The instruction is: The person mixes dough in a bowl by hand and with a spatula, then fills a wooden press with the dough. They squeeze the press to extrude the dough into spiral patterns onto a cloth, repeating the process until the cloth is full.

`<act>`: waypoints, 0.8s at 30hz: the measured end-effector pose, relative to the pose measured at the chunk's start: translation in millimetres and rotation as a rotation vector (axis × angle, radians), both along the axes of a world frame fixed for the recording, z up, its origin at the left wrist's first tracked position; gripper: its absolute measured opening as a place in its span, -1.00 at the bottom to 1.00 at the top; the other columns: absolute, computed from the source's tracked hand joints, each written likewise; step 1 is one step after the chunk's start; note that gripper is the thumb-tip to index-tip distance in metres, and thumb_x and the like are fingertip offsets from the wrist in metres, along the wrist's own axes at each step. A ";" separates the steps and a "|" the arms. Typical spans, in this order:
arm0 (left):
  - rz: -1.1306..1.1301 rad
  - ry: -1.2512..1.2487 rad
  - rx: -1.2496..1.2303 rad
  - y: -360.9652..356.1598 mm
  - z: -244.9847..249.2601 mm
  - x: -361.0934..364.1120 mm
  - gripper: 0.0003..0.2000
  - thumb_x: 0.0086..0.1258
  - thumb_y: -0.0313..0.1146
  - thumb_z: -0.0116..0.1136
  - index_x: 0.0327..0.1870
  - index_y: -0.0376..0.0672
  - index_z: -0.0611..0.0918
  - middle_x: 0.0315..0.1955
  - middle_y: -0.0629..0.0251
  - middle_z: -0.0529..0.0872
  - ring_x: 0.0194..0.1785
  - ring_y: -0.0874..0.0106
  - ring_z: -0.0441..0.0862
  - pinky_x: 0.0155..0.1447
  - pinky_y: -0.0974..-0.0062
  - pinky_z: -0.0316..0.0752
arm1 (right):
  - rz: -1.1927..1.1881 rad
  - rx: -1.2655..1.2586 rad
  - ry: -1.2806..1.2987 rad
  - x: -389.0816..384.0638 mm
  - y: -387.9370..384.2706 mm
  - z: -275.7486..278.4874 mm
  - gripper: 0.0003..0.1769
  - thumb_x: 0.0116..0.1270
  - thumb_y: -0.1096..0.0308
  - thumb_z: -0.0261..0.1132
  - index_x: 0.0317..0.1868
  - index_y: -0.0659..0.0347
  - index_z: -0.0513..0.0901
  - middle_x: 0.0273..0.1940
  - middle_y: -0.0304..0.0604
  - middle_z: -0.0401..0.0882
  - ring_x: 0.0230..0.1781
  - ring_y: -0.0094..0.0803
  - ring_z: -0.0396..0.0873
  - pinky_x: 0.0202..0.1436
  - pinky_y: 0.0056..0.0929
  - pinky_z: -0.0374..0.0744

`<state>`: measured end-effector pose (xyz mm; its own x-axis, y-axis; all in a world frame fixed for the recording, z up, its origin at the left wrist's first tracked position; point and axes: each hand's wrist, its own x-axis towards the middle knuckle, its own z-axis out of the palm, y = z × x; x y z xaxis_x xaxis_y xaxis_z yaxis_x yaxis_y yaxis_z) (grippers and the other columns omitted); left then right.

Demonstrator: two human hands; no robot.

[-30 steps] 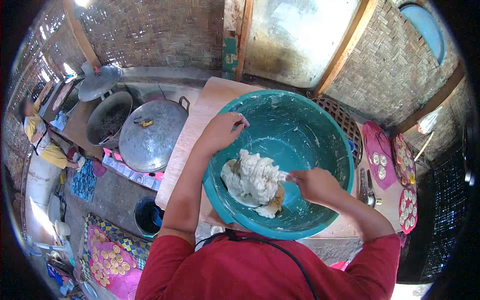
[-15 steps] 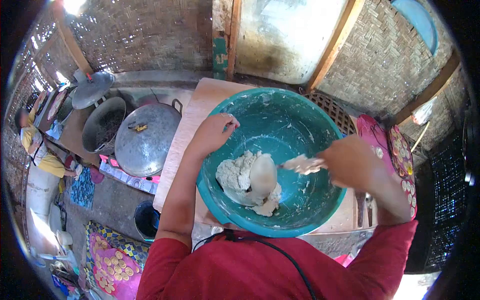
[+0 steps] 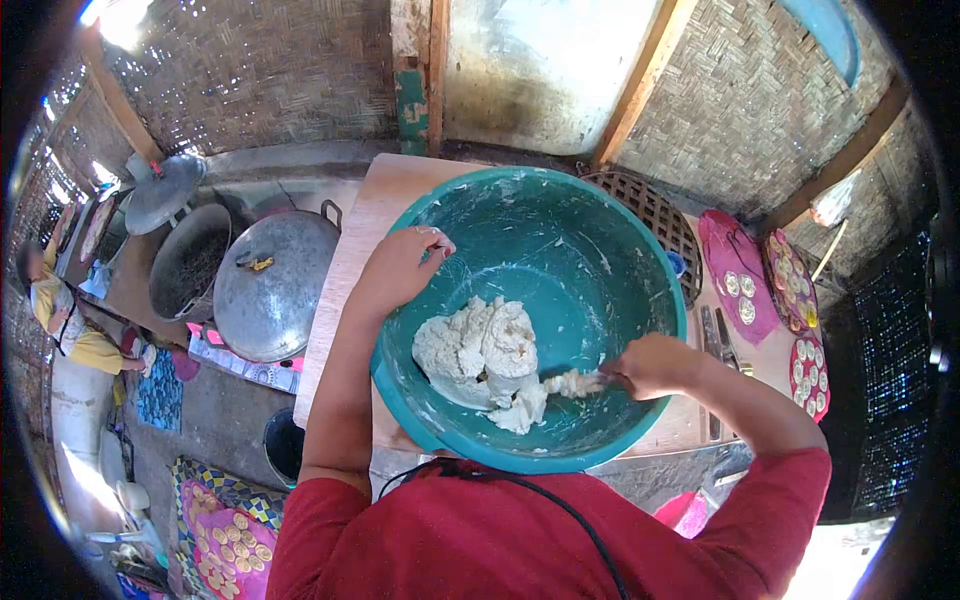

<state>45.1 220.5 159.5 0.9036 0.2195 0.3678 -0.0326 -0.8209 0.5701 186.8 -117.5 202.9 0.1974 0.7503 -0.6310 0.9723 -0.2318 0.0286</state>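
A large green basin (image 3: pixel 655 262) holds a lump of pale, sticky dough (image 3: pixel 470 350) at its lower left. My right hand (image 3: pixel 650 366) is wrapped round the handle of a dough-coated spoon (image 3: pixel 572 384), low on the right side of the basin. The spoon's head is down in the dough and mostly hidden. My left hand (image 3: pixel 405 262) rests over the basin's upper-left rim, its fingers curled inward, and whether they pinch the rim is hard to tell.
Lidded pot (image 3: pixel 275 285) and open pan (image 3: pixel 190 262) stand left. A woven basket (image 3: pixel 655 215) touches the basin's back right. Trays with round pieces (image 3: pixel 745 290) lie right. A person (image 3: pixel 65 310) is at far left. A dark bucket (image 3: pixel 285 445) stands below.
My right hand has moved down and left with the spoon, whose head has gone from above the dough into its lower edge. The view has shifted slightly. My left hand stays at the rim.
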 end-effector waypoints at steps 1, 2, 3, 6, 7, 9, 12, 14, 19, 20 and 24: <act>-0.003 0.001 0.003 2.0 1.1 1.1 -0.85 0.30 -0.39 0.06 -0.30 -0.24 0.66 -0.30 0.09 0.69 -0.18 0.11 0.62 -0.06 0.24 0.48 | 0.012 -0.020 -0.027 -0.3 2.5 18.0 -0.65 0.17 0.27 0.18 -0.01 -0.14 0.66 -0.27 -0.02 0.69 -0.23 -0.01 0.68 -0.15 -0.08 0.63; -0.009 0.003 0.009 2.6 0.2 1.1 -0.85 0.31 -0.40 0.07 -0.27 -0.24 0.66 -0.30 0.12 0.68 -0.17 0.14 0.62 -0.09 0.27 0.49 | 0.009 -0.023 -0.025 3.2 4.3 21.6 -0.65 0.17 0.27 0.18 -0.01 -0.14 0.66 -0.27 -0.02 0.69 -0.23 -0.01 0.68 -0.15 -0.08 0.63; -0.019 0.008 0.012 1.6 -1.1 0.2 -0.85 0.32 -0.40 0.08 -0.24 -0.23 0.66 -0.30 0.15 0.68 -0.17 0.18 0.62 -0.11 0.30 0.49 | -0.012 -0.047 -0.041 4.9 4.1 23.1 -0.66 0.16 0.26 0.19 -0.03 -0.10 0.67 -0.27 -0.02 0.69 -0.23 0.01 0.67 -0.15 -0.06 0.62; -0.002 0.051 -0.071 -3.1 4.1 2.5 -0.86 0.31 -0.40 0.08 -0.25 -0.24 0.66 -0.30 0.15 0.68 -0.18 0.17 0.62 -0.12 0.29 0.49 | -0.052 -0.070 -0.009 21.9 -1.9 -17.6 -0.69 0.17 0.24 0.20 -0.06 -0.04 0.68 -0.25 -0.01 0.69 -0.23 0.03 0.66 -0.15 -0.06 0.61; -0.013 0.053 -0.070 -2.5 4.2 4.9 -0.86 0.31 -0.40 0.08 -0.25 -0.24 0.66 -0.30 0.15 0.68 -0.18 0.17 0.62 -0.12 0.29 0.49 | -0.049 -0.073 0.042 25.3 -1.6 -29.4 -0.70 0.20 0.23 0.20 -0.07 -0.02 0.69 -0.24 0.00 0.69 -0.22 0.04 0.66 -0.15 -0.06 0.61; 0.001 0.084 -0.047 -1.4 3.7 5.2 -0.86 0.31 -0.41 0.09 -0.25 -0.24 0.66 -0.30 0.14 0.69 -0.18 0.18 0.63 -0.13 0.29 0.49 | -0.121 -0.022 0.207 20.0 2.8 -37.1 -0.70 0.23 0.23 0.18 -0.05 0.00 0.69 -0.23 0.00 0.70 -0.20 0.04 0.65 -0.13 -0.07 0.60; -0.022 0.037 0.047 1.6 -1.3 4.9 -0.87 0.30 -0.43 0.10 -0.25 -0.25 0.67 -0.30 0.11 0.69 -0.16 0.18 0.64 -0.09 0.30 0.50 | -0.228 0.056 0.503 7.4 16.6 -74.6 -0.70 0.30 0.20 0.16 -0.02 0.01 0.69 -0.19 0.01 0.70 -0.16 0.02 0.65 -0.09 -0.11 0.58; -0.001 0.045 -0.014 -1.2 -1.6 2.6 -0.87 0.29 -0.43 0.10 -0.25 -0.25 0.67 -0.30 0.11 0.69 -0.15 0.17 0.64 -0.06 0.30 0.50 | -0.256 0.082 0.617 -1.3 21.1 -81.1 -0.70 0.35 0.17 0.15 0.00 0.00 0.69 -0.17 0.01 0.69 -0.14 0.00 0.64 -0.06 -0.13 0.57; -0.017 -0.009 -0.034 1.7 -2.3 1.0 -0.87 0.29 -0.44 0.11 -0.24 -0.25 0.66 -0.30 0.10 0.69 -0.15 0.15 0.63 -0.02 0.29 0.50 | -0.222 0.194 0.356 -19.7 27.8 16.1 -0.69 0.32 0.18 0.17 0.05 -0.17 0.67 -0.22 0.00 0.69 -0.22 -0.03 0.66 -0.17 -0.10 0.58; -0.011 -0.013 -0.034 2.6 -1.6 0.4 -0.87 0.29 -0.44 0.11 -0.24 -0.25 0.66 -0.30 0.10 0.69 -0.15 0.15 0.63 -0.02 0.29 0.50 | -0.216 0.193 0.352 -24.3 27.8 48.8 -0.69 0.32 0.18 0.17 0.05 -0.17 0.67 -0.22 0.00 0.69 -0.22 -0.03 0.66 -0.17 -0.10 0.58; -0.005 0.024 -0.054 -0.4 0.5 1.4 -0.86 0.31 -0.41 0.10 -0.25 -0.23 0.67 -0.29 0.12 0.69 -0.14 0.15 0.63 -0.03 0.29 0.49 | -0.103 0.326 -0.122 -30.6 29.0 83.8 -0.68 0.29 0.24 0.16 0.05 -0.04 0.63 -0.36 -0.03 0.68 -0.38 -0.06 0.67 -0.33 -0.09 0.60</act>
